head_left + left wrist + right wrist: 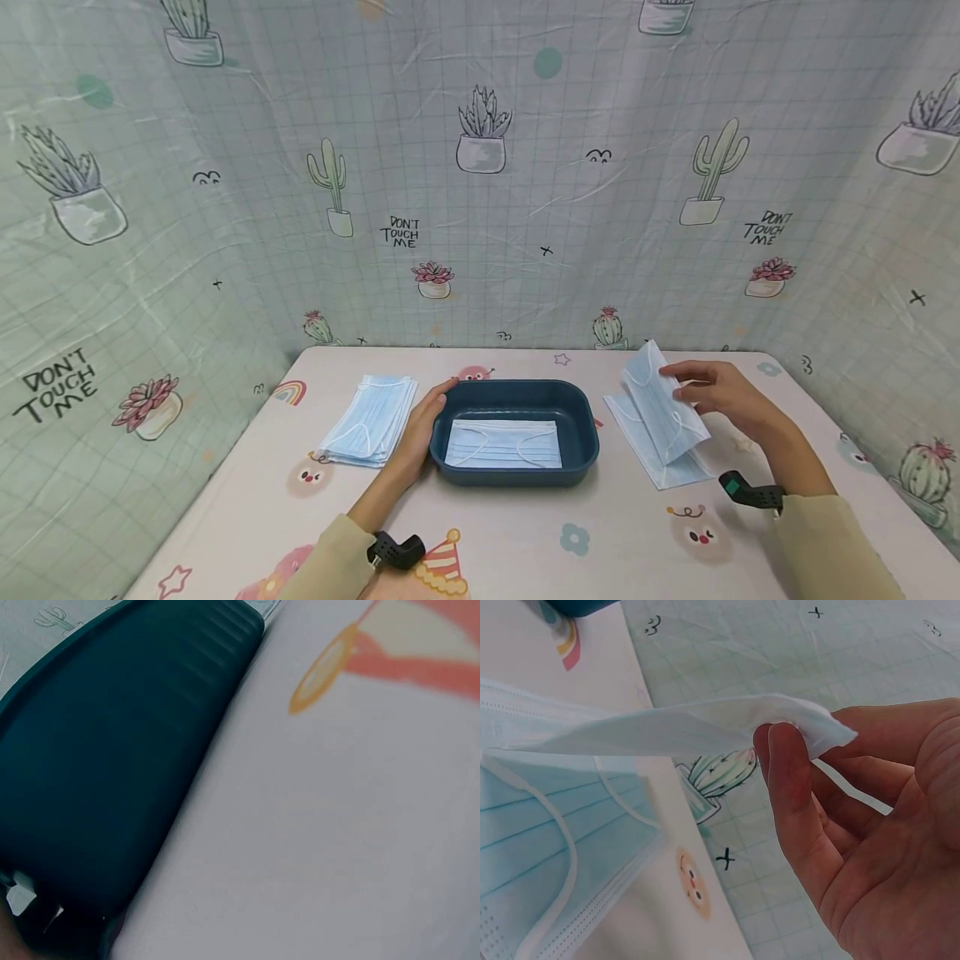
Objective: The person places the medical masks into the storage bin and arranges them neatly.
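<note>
My right hand (716, 396) pinches a light blue face mask (656, 400) by its edge, with the thumb and fingertips gripping it in the right wrist view. The mask hangs tilted over another face mask (555, 847) lying on the table, overlapping it in the head view. Against the left side of a dark blue tray (517, 477) rests my left hand (420, 429), its fingers stretched along the outer wall to the far corner. Inside the tray lies a flat face mask (502, 443) with white ear loops. The left wrist view shows mostly the tray's outer wall (120, 750).
A stack of face masks (367, 421) lies left of the tray, beside the left hand. The table (517, 542) has a pale cover printed with cartoons. A patterned curtain (540, 208) surrounds its back and sides.
</note>
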`<state>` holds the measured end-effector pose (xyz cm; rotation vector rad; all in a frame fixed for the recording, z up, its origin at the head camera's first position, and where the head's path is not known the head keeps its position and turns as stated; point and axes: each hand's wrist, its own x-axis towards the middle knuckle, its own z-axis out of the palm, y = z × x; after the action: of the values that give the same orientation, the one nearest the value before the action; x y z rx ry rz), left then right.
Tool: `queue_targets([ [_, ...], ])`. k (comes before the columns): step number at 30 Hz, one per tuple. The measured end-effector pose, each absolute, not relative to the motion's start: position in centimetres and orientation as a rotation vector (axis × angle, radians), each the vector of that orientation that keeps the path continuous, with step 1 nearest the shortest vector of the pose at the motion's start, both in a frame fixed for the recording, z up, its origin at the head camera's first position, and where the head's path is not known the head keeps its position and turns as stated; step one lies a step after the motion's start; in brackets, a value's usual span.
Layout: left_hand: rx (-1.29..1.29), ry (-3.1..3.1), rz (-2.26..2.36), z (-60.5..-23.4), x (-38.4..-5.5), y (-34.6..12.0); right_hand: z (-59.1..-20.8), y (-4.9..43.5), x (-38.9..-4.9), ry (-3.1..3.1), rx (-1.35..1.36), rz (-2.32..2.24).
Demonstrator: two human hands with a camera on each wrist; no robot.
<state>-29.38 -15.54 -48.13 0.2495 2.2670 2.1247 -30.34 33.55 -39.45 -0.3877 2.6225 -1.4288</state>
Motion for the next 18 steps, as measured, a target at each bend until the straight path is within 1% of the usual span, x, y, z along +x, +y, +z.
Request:
queue_targets([
  [18,0.256,2.269,2.126,-48.1,-29.5,-15.6,-38.1,32.3,-29.6,2.661,-0.475,-1.456],
])
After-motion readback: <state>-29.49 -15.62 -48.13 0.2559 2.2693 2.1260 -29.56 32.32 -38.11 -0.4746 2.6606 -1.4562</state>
